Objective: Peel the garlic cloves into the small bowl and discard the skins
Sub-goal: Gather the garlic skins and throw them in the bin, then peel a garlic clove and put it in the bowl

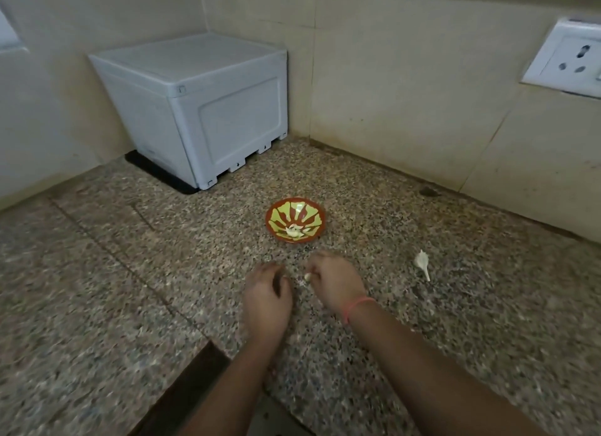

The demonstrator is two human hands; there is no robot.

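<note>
1. We find the right hand [335,282] pinching a garlic clove [307,276] at its fingertips. The left hand [266,292] sits just beside it, apart from it, with fingers curled down. We cannot tell whether it holds anything.
2. The small bowl [295,220] stands just ahead of both hands, with peeled garlic [294,231] lying at its near side.
3. Risk: the clove is small and gripped only at its end. In our judgement it could slip, roll across the counter [130,289], or drop short of the bowl.
4. Risk: a pale scrap of skin [422,263] lies to the right of the right hand. Such scraps are light and could scatter, or go unnoticed on the speckled stone. We see no bin.
5. Surface: the counter is speckled granite, and its front edge shows below the left forearm.
6. Room: a tiled wall [406,94] rises beyond the bowl. A white box [201,110] sits in the corner, far ahead and left of the hands. A wall socket [569,61] is far ahead and right.
</note>
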